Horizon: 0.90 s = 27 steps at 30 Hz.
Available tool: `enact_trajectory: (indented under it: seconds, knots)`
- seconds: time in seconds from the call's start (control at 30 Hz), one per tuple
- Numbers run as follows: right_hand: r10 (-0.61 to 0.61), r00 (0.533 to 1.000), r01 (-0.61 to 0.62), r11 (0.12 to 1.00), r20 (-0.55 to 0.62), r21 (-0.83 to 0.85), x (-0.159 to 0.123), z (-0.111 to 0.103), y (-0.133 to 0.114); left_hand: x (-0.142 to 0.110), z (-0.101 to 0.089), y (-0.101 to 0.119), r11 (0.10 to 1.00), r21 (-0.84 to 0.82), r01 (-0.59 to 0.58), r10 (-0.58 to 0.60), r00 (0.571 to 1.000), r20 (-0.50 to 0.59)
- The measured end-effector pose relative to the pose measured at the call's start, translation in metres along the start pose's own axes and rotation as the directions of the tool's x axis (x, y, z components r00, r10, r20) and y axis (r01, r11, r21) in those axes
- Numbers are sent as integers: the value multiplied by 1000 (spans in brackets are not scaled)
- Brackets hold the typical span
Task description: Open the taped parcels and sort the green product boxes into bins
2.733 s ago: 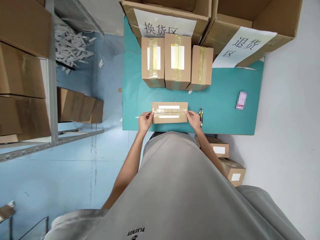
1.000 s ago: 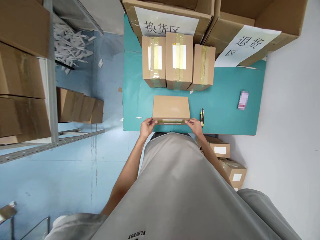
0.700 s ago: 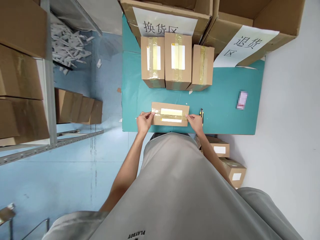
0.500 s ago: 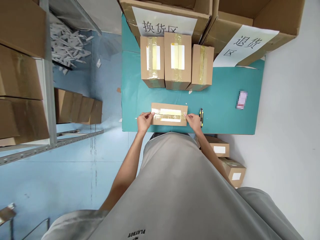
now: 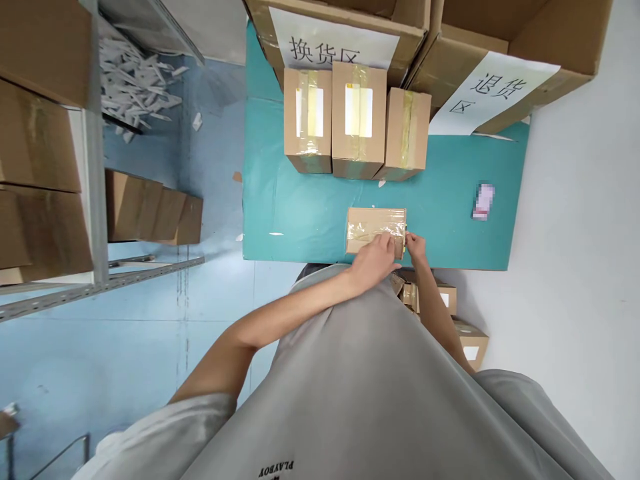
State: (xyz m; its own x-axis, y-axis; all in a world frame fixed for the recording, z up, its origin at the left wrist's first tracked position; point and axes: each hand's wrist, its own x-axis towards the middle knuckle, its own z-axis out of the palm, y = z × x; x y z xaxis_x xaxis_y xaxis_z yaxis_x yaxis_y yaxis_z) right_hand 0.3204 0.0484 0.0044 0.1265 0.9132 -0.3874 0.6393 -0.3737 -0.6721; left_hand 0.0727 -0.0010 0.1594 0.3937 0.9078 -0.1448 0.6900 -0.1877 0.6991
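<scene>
A small cardboard box [image 5: 367, 230] lies near the front edge of the teal table [image 5: 295, 220], with shiny clear tape across its upper face. My left hand [image 5: 375, 260] reaches across my body and rests on the box's front right part, its fingers bent against the cardboard. At the box's right end, my right hand [image 5: 416, 247] has its fingers pinched together. What they pinch is too small to make out. A sliver of the yellow-and-black utility knife [image 5: 405, 228] shows between the box and my right fingers; most of it is hidden.
Three taped boxes [image 5: 358, 120] stand in a row further back. Behind them are two large open cartons [image 5: 345, 30] with paper signs. A blurred pinkish item [image 5: 483, 201] lies at the right. Shelving with boxes [image 5: 40, 147] stands left; more boxes [image 5: 470, 340] sit below the table's right side.
The box has moved right and been turned, so its white label no longer shows. My left hand has crossed over onto it. My right hand has shifted slightly right, beside the knife.
</scene>
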Motion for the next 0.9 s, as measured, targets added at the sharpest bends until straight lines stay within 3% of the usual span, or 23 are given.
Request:
enact_trajectory:
  seconds: [0.07,0.13,0.23,0.33,0.43,0.53,0.63,0.77,0.83,0.9]
  knots:
    - [33,999,-33,999,-28,19,3,1,0,12,7,14,999,46,-24,24,1000,12]
    - [71,996,-68,997,-59,41,5,2,-1,14,6,15,998,54,-19,19,1000,-8]
    - [114,989,-107,991,-89,79,3,5,-1,0,-6,-4,998,35,47,-44,997,-70]
    - [174,982,-157,969,-73,192,-4,12,-8,-22,-20,-39,977,23,214,-209,969,-130]
    - [152,988,-148,953,3,266,-14,27,-30,-41,-30,-88,901,22,434,-422,885,-197]
    - [71,997,-74,978,21,196,-23,44,-63,-53,-34,-141,812,-14,584,-572,790,-221]
    - [27,999,-26,999,-22,33,-29,54,-102,-62,-32,-185,770,-126,626,-637,742,-209]
    - [-119,993,118,980,3,-158,-50,55,-161,-82,-32,-221,681,-361,637,-718,677,-162]
    - [-237,966,257,931,108,-259,-70,61,-198,-95,-35,-234,599,-478,643,-784,591,-189]
    - [-345,896,431,828,280,-358,-95,76,-240,-105,-39,-245,509,-589,628,-850,473,-230]
